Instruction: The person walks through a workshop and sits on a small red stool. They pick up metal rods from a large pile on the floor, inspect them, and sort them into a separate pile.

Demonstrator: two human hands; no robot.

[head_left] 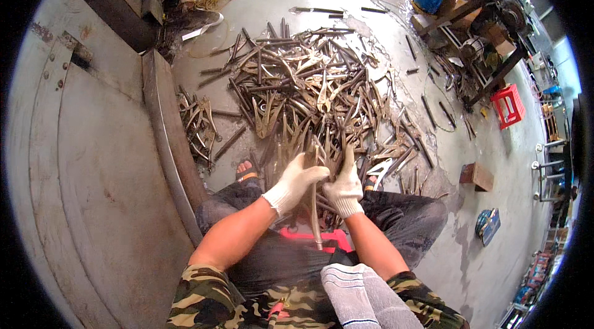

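My left hand [296, 185], in a pale knitted glove, is closed around a pair of long metal pliers [315, 214]. Their lower end hangs over my lap, and the upper end is blurred. Close beside it is my right hand [344, 189], gloved alike, with its fingers curled in and one part pointing forward. What it grips is hidden among dark metal parts. Ahead of both hands, a large heap of locking pliers [322, 91] and loose handles spreads over the floor. A smaller cluster of pliers [199, 123] lies to the left.
A grey metal cabinet [105, 137] walls off the left. To the right are a red plastic crate [508, 106], a wooden block [476, 177] and a blue object [488, 226]. A cluttered rack [470, 38] stands far right. Striped grey fabric [352, 292] lies near my lap.
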